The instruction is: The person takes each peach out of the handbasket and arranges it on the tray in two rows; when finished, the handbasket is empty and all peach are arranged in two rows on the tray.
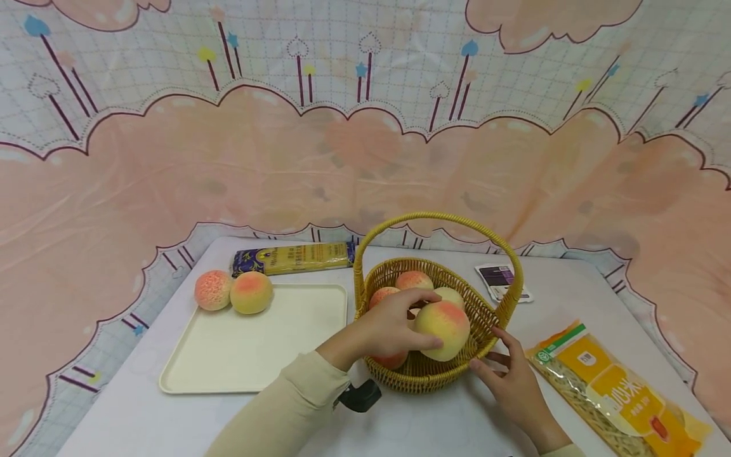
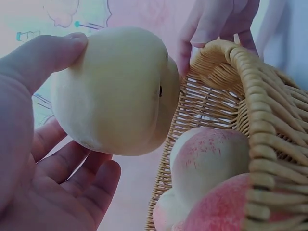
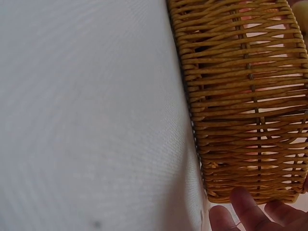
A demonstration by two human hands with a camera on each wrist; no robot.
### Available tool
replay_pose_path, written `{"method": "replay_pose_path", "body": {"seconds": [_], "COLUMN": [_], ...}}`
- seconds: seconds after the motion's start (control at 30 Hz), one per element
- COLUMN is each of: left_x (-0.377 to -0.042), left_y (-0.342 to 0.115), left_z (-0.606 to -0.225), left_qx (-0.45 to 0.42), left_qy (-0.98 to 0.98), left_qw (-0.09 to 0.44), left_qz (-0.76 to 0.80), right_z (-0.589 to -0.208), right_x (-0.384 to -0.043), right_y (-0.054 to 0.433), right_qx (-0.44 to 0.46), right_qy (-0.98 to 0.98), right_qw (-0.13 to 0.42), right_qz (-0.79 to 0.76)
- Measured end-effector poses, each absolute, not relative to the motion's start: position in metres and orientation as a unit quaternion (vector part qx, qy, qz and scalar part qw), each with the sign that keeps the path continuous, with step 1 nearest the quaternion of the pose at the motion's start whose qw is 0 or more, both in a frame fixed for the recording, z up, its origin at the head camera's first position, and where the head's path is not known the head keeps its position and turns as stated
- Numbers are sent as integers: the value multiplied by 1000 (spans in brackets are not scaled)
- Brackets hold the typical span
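Note:
My left hand [image 1: 394, 320] holds a yellow peach with a red blush [image 1: 444, 330] over the wicker basket [image 1: 419, 384]. The left wrist view shows the thumb on one side of this peach [image 2: 110, 91] and the fingers beneath it. Inside the basket lie several more peaches [image 2: 209, 159], partly hidden by the left hand in the head view. At the basket's right front, my right hand [image 1: 511, 381] holds the rim by the handle's foot, thumb and index finger spread. Only the right fingertips [image 3: 245, 204] show against the woven side in the right wrist view.
Left of the basket lies a cream tray [image 1: 257, 349], with two peaches [image 1: 251, 293] at its far left corner. Behind it is a blue and yellow noodle packet [image 1: 297, 258]. On the right are a small dark packet [image 1: 502, 282] and an orange noodle bag [image 1: 619, 393].

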State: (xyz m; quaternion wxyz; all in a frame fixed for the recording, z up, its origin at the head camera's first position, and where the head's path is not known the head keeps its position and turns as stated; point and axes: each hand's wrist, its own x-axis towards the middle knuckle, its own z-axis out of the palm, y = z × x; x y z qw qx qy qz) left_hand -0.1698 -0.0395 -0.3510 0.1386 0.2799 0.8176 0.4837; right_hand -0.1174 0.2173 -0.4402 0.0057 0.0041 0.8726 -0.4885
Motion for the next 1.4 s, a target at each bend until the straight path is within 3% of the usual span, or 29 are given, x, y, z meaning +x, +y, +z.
{"method": "replay_pose_path", "body": {"seconds": [0.37, 0.93, 1.4], "left_x": [-152, -140, -132], "left_y": [-71, -134, -192], "left_z": [-348, -341, -339], "left_qx": [275, 262, 177], "left_qy": [823, 832, 850], "left_qw": [120, 9, -47], "left_qz": [483, 490, 494], "right_z": [-440, -438, -435], "right_x": [-117, -115, -121], "right_y": [217, 218, 223], "right_qx": [2, -18, -39], "right_qy": [872, 873, 881], "right_qw": [4, -18, 3], "right_qz": [-490, -487, -472]}}
